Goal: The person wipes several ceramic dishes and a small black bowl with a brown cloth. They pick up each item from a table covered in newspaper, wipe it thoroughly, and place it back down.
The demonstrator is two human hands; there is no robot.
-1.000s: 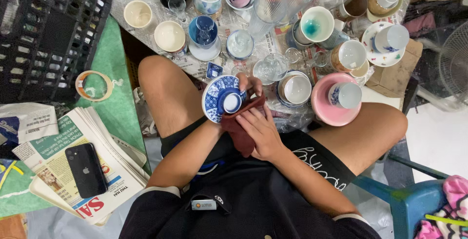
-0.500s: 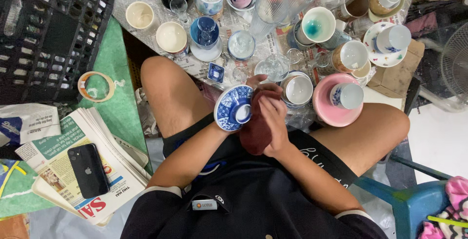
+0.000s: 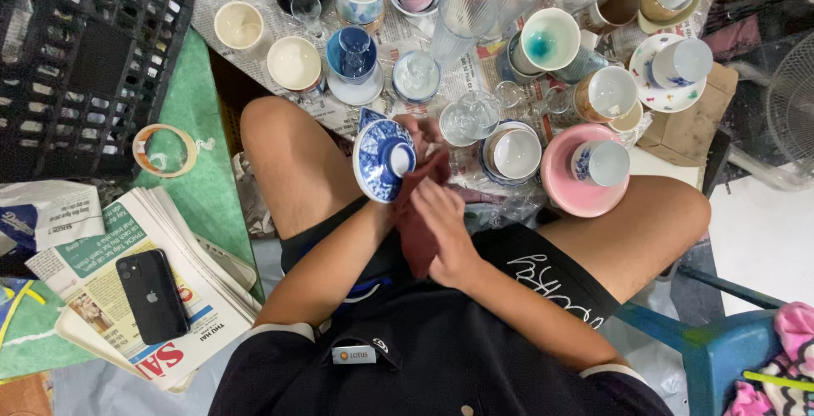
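black phone (image 3: pixel 153 295), newspapers (image 3: pixel 102 297), tape roll (image 3: pixel 165 150)

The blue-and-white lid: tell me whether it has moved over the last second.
Yes. The blue-and-white lid has tilted from facing up to standing on edge in the left hand, staying just left of the white cup.

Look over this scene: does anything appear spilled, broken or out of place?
Nothing looks spilled or broken. One oddity: a black smartphone lies on a stack of newspapers on the floor, apart from the crockery. The blue-and-white porcelain lid is simply held tilted.
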